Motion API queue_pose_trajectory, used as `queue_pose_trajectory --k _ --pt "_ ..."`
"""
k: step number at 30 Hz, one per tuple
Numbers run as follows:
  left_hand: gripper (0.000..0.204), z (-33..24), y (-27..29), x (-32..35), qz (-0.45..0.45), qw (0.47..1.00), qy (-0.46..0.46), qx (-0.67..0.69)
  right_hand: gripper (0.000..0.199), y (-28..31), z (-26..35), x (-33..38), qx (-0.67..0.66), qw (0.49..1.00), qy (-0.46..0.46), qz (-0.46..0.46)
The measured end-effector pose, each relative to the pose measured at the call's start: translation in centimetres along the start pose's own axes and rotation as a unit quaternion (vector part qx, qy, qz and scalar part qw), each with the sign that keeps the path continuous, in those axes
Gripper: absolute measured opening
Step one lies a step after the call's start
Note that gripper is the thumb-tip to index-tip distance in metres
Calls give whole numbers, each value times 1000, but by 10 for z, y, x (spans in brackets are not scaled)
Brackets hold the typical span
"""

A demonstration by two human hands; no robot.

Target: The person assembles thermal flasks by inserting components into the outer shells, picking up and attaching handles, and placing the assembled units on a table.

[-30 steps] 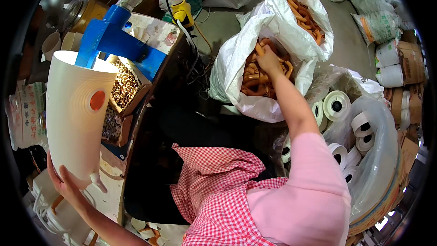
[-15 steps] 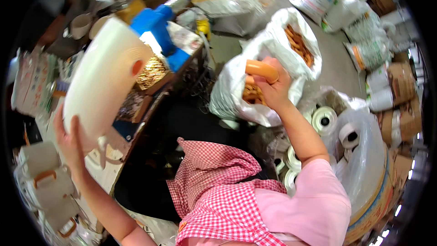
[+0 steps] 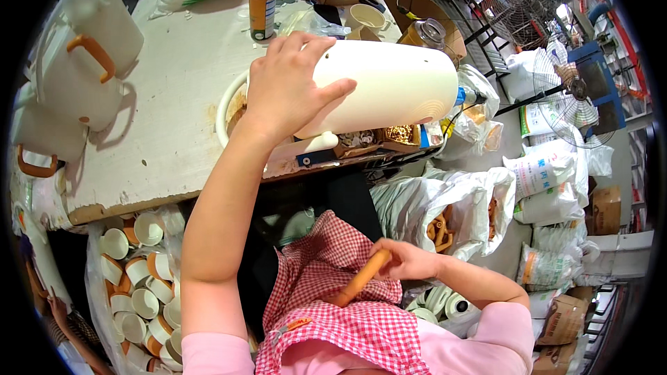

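Left hand (image 3: 288, 90) spread and clamped over a large cream plastic jug body (image 3: 375, 94), held on its side above the edge of the white worktable (image 3: 174, 97). Right hand (image 3: 410, 260) closed around an orange handle piece (image 3: 361, 279), low over the red-checked apron (image 3: 333, 305). Hands well apart. White sack of orange handles (image 3: 445, 219) just beside the right hand. Finished jugs (image 3: 83, 62) at table's far left.

We cannot see the white jug's (image 3: 379, 94) base end; the left hand (image 3: 288, 94) covers it. The checked apron (image 3: 340, 305) hides the orange handle's (image 3: 361, 279) lower end.
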State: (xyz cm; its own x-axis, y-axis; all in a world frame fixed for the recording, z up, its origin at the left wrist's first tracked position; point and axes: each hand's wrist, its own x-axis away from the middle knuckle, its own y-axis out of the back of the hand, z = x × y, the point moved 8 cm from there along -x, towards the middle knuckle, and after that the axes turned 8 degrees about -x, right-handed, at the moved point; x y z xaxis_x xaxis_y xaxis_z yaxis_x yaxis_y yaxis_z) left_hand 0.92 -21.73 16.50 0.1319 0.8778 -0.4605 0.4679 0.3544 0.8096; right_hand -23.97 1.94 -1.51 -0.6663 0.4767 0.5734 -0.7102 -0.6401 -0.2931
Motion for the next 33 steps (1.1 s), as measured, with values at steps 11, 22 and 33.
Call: queue_pose_trajectory --k 11,22,33 --pt "60 5 -3 4 -58 997 21 38 27 -55 -17 -17 510 847 148 19" --pt "61 17 2 6 -14 993 9 119 42 17 188 15 236 917 224 -232" --pt "61 22 1 8 -5 996 51 66 34 32 376 -87 461 820 192 -280"
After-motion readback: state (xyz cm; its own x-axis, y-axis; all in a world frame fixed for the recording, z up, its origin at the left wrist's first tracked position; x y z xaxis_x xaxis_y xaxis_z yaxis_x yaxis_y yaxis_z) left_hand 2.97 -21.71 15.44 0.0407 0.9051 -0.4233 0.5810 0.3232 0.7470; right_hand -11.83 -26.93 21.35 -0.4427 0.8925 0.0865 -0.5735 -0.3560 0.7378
